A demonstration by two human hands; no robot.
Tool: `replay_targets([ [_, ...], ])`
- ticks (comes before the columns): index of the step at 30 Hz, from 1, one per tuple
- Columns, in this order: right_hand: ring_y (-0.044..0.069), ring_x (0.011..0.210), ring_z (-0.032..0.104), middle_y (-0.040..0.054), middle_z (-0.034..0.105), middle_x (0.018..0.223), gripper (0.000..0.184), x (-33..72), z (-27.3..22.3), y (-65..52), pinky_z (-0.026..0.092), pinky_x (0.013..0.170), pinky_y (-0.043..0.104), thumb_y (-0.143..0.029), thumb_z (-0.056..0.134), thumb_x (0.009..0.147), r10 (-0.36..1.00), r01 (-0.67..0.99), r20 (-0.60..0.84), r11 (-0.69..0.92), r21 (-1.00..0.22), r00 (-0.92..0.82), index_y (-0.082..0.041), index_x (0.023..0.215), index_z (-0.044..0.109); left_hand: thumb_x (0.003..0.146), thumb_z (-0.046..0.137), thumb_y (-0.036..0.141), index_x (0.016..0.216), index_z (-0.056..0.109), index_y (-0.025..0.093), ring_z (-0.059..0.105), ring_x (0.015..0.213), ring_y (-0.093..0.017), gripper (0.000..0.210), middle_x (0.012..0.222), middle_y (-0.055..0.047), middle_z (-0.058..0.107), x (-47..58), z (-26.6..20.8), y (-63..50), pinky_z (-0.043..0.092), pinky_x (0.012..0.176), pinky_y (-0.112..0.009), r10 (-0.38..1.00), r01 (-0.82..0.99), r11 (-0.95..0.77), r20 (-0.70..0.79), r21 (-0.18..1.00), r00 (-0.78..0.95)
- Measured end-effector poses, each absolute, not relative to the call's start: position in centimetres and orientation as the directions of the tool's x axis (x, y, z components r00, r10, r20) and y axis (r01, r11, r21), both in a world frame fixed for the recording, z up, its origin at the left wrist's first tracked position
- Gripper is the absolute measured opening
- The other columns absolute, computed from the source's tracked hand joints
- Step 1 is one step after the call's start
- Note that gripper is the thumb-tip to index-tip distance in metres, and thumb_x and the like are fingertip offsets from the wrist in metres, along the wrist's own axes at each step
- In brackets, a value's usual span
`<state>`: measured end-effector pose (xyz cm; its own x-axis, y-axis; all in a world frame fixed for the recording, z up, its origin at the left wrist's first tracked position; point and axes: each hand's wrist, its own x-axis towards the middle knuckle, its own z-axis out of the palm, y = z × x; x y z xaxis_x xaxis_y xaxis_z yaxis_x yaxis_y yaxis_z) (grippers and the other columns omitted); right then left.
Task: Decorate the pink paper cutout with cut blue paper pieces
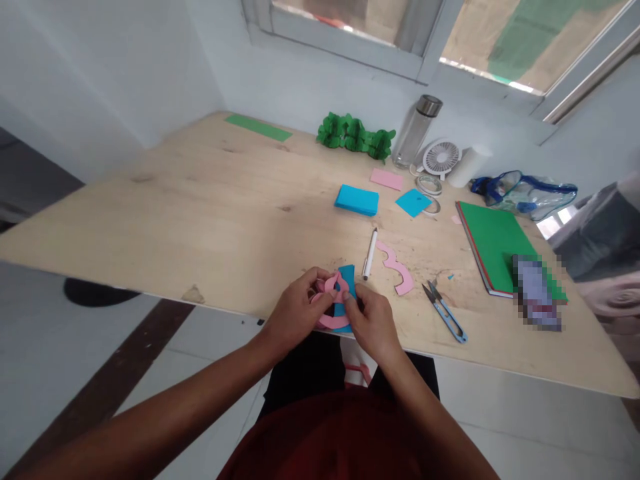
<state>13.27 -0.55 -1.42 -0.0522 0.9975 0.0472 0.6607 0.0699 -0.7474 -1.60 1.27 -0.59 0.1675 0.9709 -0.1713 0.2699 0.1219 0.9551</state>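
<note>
Close to the table's front edge, my left hand pinches a pink paper cutout with a curved, scalloped outline. My right hand grips the same cutout from the other side, thumb on top. Behind the cutout is a blue paper piece, partly covered by it and by my fingers; I cannot tell whether it is held or lies on the table. Just beyond my right hand lies a white pen. Beside the pen is a wavy pink paper strip. Blue-handled thread snips rest further right.
Folded blue paper, a pink rectangle and a blue square lie mid-table. Behind stand green paper foliage, a glass bottle and a small fan. A green book and clear pouch are right.
</note>
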Motion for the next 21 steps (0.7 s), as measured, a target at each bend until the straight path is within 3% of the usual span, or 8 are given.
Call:
replay_targets([
  [12,0.010,0.051,0.034,-0.0060,0.034,0.054,0.029,13.1,-1.5,-0.7,0.023,0.051,0.024,-0.025,0.046,0.086,0.999,0.660,0.045,0.044,-0.750,-0.015,-0.020,0.059,0.035,0.082,0.050,0.023,0.094,0.062,0.018,0.057,0.082,-0.018,0.018,0.093,-0.005,0.058,-2.1,0.1,0.9,0.047,0.074,-0.032,0.984,0.581,-0.160,0.085,0.798,0.154],
  [17,0.010,0.051,0.033,-0.0062,0.032,0.054,0.030,13.0,-1.5,-0.7,0.024,0.051,0.024,-0.026,0.045,0.087,0.999,0.655,0.044,0.042,-0.755,-0.013,-0.020,0.060,0.033,0.085,0.049,0.026,0.080,0.062,0.018,0.054,0.088,-0.024,0.016,0.089,-0.008,0.059,-1.6,1.4,1.3,0.044,0.077,-0.036,0.969,0.756,-0.247,0.159,0.606,0.188],
  [21,0.010,0.051,0.033,-0.0060,0.032,0.054,0.030,13.0,-1.3,-0.7,0.023,0.050,0.025,-0.027,0.045,0.086,0.999,0.663,0.049,0.041,-0.747,-0.006,-0.020,0.059,0.034,0.084,0.049,0.023,0.071,0.059,0.019,0.054,0.084,-0.025,0.017,0.083,-0.008,0.060,-1.2,2.1,2.1,0.043,0.074,-0.036,0.971,0.829,-0.241,0.135,0.506,0.200],
])
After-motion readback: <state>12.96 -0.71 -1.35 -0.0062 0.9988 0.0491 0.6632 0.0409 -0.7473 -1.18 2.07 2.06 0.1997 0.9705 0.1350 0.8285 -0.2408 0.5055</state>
